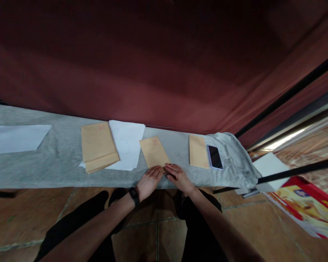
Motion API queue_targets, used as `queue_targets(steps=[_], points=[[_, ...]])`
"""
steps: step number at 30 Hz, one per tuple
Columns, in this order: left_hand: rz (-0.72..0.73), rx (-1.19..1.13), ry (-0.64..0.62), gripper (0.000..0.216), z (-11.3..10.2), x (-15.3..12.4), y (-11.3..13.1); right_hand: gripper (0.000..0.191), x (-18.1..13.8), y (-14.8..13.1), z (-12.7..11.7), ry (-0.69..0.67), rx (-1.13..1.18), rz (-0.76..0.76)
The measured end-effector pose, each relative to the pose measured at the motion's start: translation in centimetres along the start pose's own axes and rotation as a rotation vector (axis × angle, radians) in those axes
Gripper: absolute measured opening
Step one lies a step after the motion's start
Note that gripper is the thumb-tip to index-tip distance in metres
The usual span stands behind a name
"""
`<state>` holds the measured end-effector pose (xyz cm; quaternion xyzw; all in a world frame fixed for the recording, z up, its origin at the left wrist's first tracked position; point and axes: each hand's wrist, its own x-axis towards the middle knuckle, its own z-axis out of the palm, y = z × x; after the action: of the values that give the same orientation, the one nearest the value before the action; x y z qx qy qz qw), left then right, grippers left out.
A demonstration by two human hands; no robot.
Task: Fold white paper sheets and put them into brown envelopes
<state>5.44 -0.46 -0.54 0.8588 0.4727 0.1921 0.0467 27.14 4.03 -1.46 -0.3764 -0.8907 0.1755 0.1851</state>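
Observation:
A brown paper envelope [154, 152] with a small red stamp mark lies tilted in front of me on the grey cloth. My left hand [151, 178] is closed over its near end, fingers together and a dark band on the wrist. Close beside it, my right hand [179, 177] grips the same end from the right, its thumb apart from the bent fingers. The envelope's near edge is mostly hidden under both hands. To the left, a stack of brown envelopes [98, 142] partly covers white paper sheets [128, 140].
Another brown envelope [198, 151] lies on the right beside a phone [215, 157]. At far left are more white sheets [16, 139]. The narrow cloth-covered table [62, 153] backs onto a dark red curtain [131, 94]. A red and yellow box [308, 205] stands at lower right, near black bars.

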Motion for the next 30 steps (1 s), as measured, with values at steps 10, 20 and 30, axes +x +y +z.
queue_targets(steps=[10, 20, 30], points=[[-0.015, 0.046, 0.013, 0.033, -1.4, 1.2, 0.1, 0.028, 0.9, -1.3, -1.5, 0.188, -0.047, 0.053], [0.007, 0.074, -0.06, 0.025, -1.3, 2.9, 0.3, 0.02, -0.5, -0.1, -1.7, 0.295, 0.097, 0.11], [-0.002, 0.084, -0.086, 0.031, -1.1, 1.8, -0.4, 0.025, -0.1, 0.8, -1.5, 0.212, 0.146, 0.189]])
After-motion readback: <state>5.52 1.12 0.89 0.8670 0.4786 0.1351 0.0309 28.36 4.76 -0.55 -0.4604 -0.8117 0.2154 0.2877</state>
